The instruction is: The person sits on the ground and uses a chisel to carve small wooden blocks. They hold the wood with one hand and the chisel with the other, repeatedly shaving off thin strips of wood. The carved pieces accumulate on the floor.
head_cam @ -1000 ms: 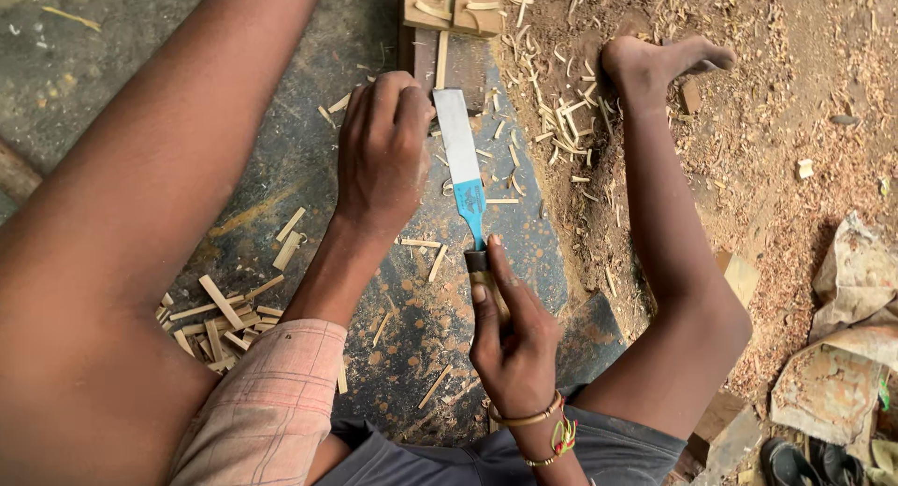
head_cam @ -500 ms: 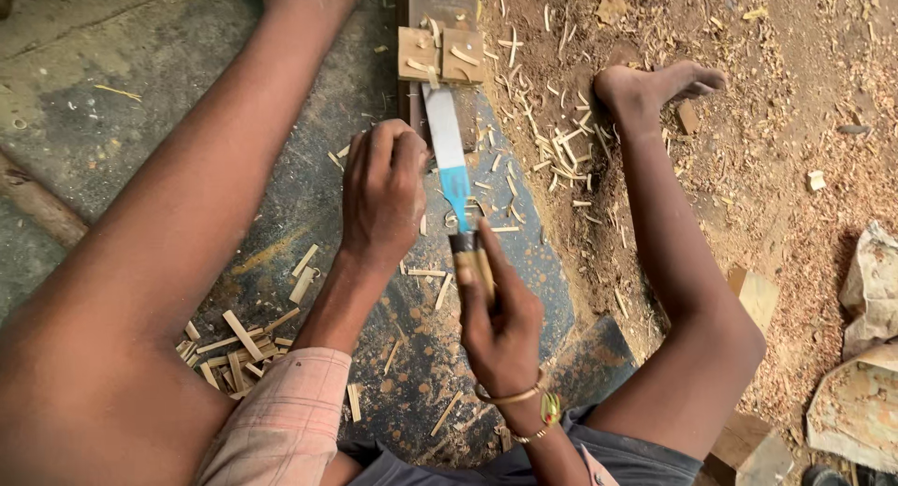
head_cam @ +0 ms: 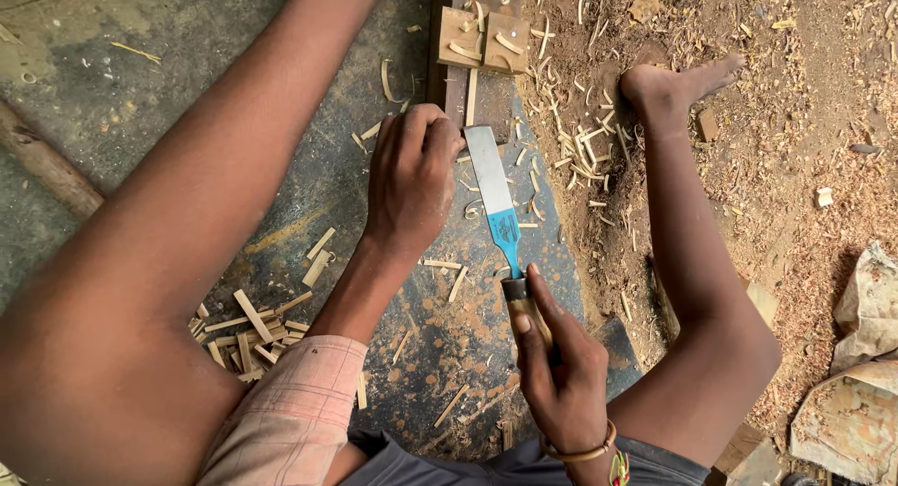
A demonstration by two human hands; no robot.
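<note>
The broad flat steel chisel with the blue-painted neck and wooden handle [head_cam: 497, 205] lies along the dark worn work board [head_cam: 440, 355], blade pointing away from the person and its far edge close to the left hand's fingertips. The right hand [head_cam: 559, 374] is wrapped snug around the wooden handle, index finger stretched forward toward the blue part, so that's a full closed grip on the tool. The left hand [head_cam: 412, 173] is curled down knuckles-up just left of the blade tip, fingers bunched as if pinning something small to the board. I can't make out what's under them, so no guess on what it holds.

My read: this is the cutting step, with the chisel lined up against whatever the left hand steadies. The next move would want the blade kept flat and the left fingertips kept clear of the edge, since they sit right beside it.

Around that: a heap of pale short split wood strips [head_cam: 248, 332] by the left knee, curled shavings [head_cam: 580, 154] scattered right of the blade, and two small square wooden blocks [head_cam: 484, 39] at the top of the board. The person's bare right foot [head_cam: 669, 86] rests in sawdust on the dirt floor [head_cam: 804, 121], and there's a bangle [head_cam: 580, 451] on the right wrist.
</note>
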